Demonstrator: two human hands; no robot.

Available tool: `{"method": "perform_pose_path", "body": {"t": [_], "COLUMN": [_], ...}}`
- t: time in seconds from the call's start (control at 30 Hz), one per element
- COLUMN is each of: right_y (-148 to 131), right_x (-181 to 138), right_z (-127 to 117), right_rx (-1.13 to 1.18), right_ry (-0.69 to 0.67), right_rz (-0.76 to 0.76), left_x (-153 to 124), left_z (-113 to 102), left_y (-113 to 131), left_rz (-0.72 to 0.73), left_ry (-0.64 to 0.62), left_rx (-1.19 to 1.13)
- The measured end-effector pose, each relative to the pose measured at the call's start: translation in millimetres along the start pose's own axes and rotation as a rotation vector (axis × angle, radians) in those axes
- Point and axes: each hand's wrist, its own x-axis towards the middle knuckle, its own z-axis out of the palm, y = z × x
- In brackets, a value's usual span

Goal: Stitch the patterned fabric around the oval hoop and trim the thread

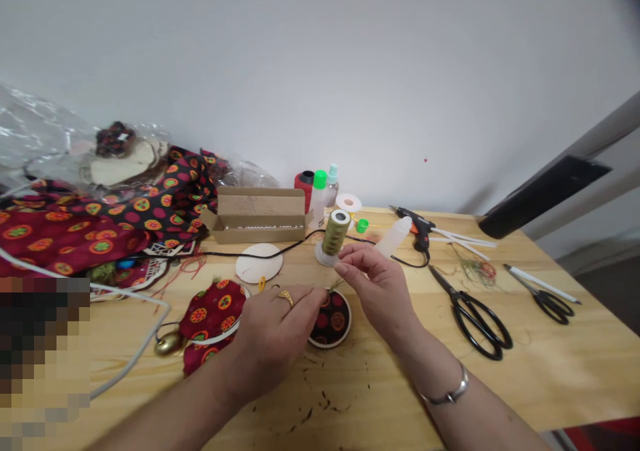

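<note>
A small round disc (pixel 330 324), covered in dark fabric with orange and red motifs and edged in white, lies on the table. My left hand (pixel 280 324), wearing a gold ring, is closed with its fingertips on the disc's upper left edge. Olive thread ends (pixel 338 283) stick up there. Just right of and above the disc, my right hand (pixel 377 281) pinches thumb and fingers together; whatever is between them is too small to make out. Behind it stands an olive thread spool (pixel 336 234). Maroon patterned pieces (pixel 215 310) lie left of my left hand.
Black scissors (pixel 475 318), smaller scissors (pixel 545 301) and a glue gun (pixel 417 228) lie right. An open cardboard box (pixel 260 228), a white disc (pixel 259 263) and a green-capped bottle (pixel 319 198) sit behind. Patterned fabric (pixel 145 208) and a brass bell (pixel 169 344) are left.
</note>
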Motion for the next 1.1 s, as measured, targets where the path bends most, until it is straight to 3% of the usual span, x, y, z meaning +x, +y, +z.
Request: {"method": "perform_pose_path", "body": {"t": [0.23, 0.5, 0.63, 0.8, 0.87, 1.0, 1.1], "right_y": [3, 1, 0, -3, -4, -4, -3], "right_x": [-1, -11, -17, -17, -15, -11, -11], "right_z": [-1, 6, 9, 6, 5, 4, 6], "right_rx": [-0.201, -0.223, -0.156, -0.091, -0.081, -0.151, -0.193], "right_ry": [0.045, -0.003, -0.015, 0.019, 0.057, 0.110, 0.059], "right_rz": [-0.117, -0.183, -0.221, -0.272, -0.267, -0.168, -0.067], "left_x": [-3, -1, 4, 19, 23, 24, 24], "left_z": [-2, -1, -2, -9, -11, -10, -8], "left_y": [-2, 3, 8, 7, 3, -2, -2], "left_rz": [0.154, 0.086, -0.209, -0.851, -1.035, -1.219, -1.283], "left_ry": [-0.003, -0.030, -0.101, -0.152, -0.145, -0.092, -0.035], "left_rx": [0.015, -0.039, -0.168, -0.562, -0.671, -0.961, -1.105]}}
